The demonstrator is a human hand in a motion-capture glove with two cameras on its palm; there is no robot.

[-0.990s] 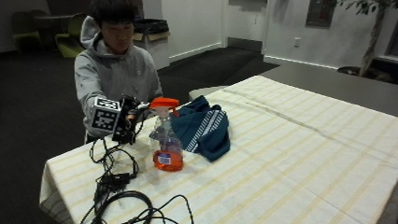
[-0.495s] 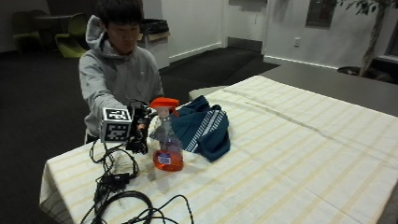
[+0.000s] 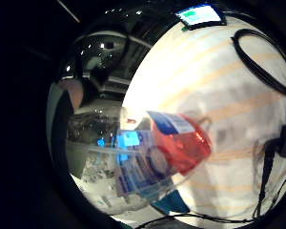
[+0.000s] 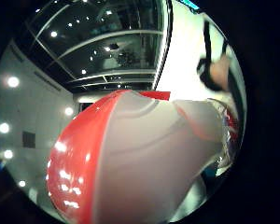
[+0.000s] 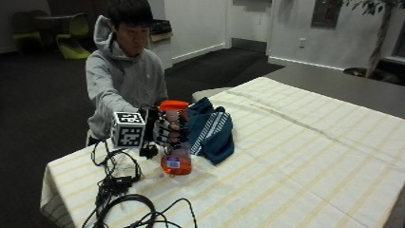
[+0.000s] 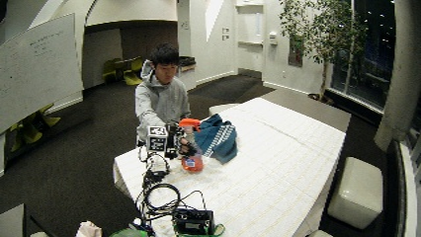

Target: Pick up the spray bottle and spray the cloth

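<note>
Person at tabletop (image 5: 303, 156). Gloved right hand (image 5: 166, 132) has moved in over the last sec & is now against the neck of the spray bottle (image 5: 175, 156), fingers curled around it. Bottle stands upright w/ orange liquid, just beside the blue cloth (image 5: 212, 133). Grasp looks made; lift likely next

Worktop (image 5: 303, 156): striped cloth cover, open surface along the far side and toward the right end.
Spray bottle (image 5: 175, 142): upright near the person's edge, the gloved right hand (image 5: 166, 132) at its neck, blocking passage there.
Cloth (image 5: 212, 130): dark blue with white stripes, heaped just beside the bottle on its far side; little gap between them.
Cables (image 5: 126, 199): black loops and a small box on the worktop corner, just beside the bottle's base on the near-left side.
</note>
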